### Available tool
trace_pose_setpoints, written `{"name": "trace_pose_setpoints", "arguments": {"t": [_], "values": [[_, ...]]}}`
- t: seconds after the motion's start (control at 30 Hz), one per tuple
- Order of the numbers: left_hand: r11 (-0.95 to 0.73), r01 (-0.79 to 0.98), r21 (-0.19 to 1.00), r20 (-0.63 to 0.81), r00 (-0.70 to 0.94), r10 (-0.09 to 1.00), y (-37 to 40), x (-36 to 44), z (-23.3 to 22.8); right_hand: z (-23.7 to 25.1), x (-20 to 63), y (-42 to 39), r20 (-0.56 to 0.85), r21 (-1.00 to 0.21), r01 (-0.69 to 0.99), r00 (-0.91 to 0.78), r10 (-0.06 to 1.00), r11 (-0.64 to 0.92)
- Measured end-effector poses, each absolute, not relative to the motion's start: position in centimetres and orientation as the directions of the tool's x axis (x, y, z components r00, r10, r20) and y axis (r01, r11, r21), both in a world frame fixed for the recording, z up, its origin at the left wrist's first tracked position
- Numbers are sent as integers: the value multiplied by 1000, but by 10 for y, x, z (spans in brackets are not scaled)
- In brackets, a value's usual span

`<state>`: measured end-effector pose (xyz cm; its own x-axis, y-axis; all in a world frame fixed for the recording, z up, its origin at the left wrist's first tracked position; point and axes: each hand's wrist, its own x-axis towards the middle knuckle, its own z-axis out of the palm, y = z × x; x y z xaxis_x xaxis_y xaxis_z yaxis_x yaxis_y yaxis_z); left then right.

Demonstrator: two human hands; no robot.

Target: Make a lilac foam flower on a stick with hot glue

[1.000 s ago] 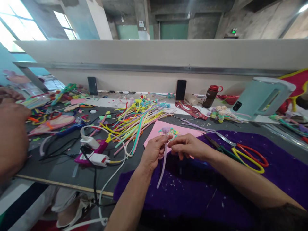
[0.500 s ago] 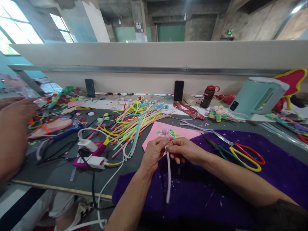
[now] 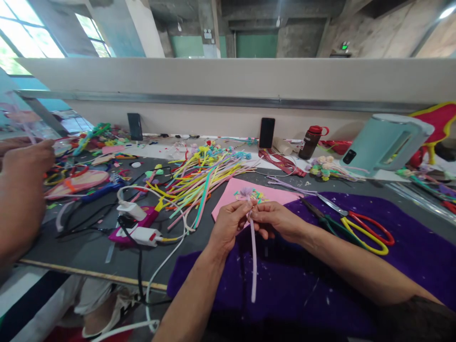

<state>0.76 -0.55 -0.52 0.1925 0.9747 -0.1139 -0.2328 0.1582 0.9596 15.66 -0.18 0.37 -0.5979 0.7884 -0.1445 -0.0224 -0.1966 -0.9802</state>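
My left hand point(image 3: 228, 222) and right hand point(image 3: 274, 219) pinching a lilac pipe cleaner point(image 3: 252, 256) in closed fingers, hanging over purple cloth point(image 3: 409, 251) — scissors point(image 3: 356, 224) lying rightward, brown bottle point(image 3: 308, 142) capped — contents unclear — at the desk point(image 3: 81, 251) back.

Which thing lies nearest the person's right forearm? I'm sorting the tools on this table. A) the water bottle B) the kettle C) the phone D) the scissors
D: the scissors, with red and yellow handles, lie on the purple cloth right beside the forearm.

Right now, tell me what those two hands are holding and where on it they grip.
Both the left hand and the right hand pinch one pale lilac pipe cleaner near its fluffy top end; the long stem hangs free below over the purple cloth.
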Motion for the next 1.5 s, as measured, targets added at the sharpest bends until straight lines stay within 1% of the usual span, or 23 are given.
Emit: {"name": "trace_pose_setpoints", "arguments": {"t": [0.23, 0.4, 0.57, 0.7, 0.77, 0.87, 0.97, 1.07, 1.2, 1.37, 1.5], "values": [[147, -216, 965, -106, 190, 976, -5, 6, -6, 4, 156, -1, -132, -986, -5, -588, 798, -167], [151, -210, 966, -111, 190, 975, -6, 7, -6, 1, 155, 0, -122, -993, 68, -560, 819, -101], [165, -241, 956, -125, 173, 977, -4, 6, -7, 0, 155, -1, -116, -991, 115, -556, 823, -62], [162, -284, 945, -120, 158, 980, -3, 4, -7, 10, 163, 3, -96, -980, 200, -560, 823, 21], [181, -300, 937, -134, 172, 976, -2, 3, -6, 19, 171, 5, -69, -969, 236, -538, 840, 72], [203, -310, 929, -151, 184, 971, -2, 1, -4, 31, 186, 10, 12, -954, 257, -482, 876, 154], [191, -308, 932, -147, 161, 976, -1, -4, -1, 38, 200, 16, 111, -931, 271, -426, 898, 243], [180, -314, 932, -143, 137, 980, 1, -10, 1, 38, 208, 23, 152, -909, 300, -406, 901, 288], [142, -322, 936, -115, 103, 988, 5, -14, -1, 28, 210, 33, 141, -852, 411, -416, 898, 324], [125, -350, 929, -95, 102, 990, 7, -14, -4, 10, 214, 49, 114, -701, 603, -431, 895, 380], [136, -365, 921, -109, 95, 989, 7, -15, -3, 1, 215, 62, 60, -626, 668, -474, 879, 403]]}}
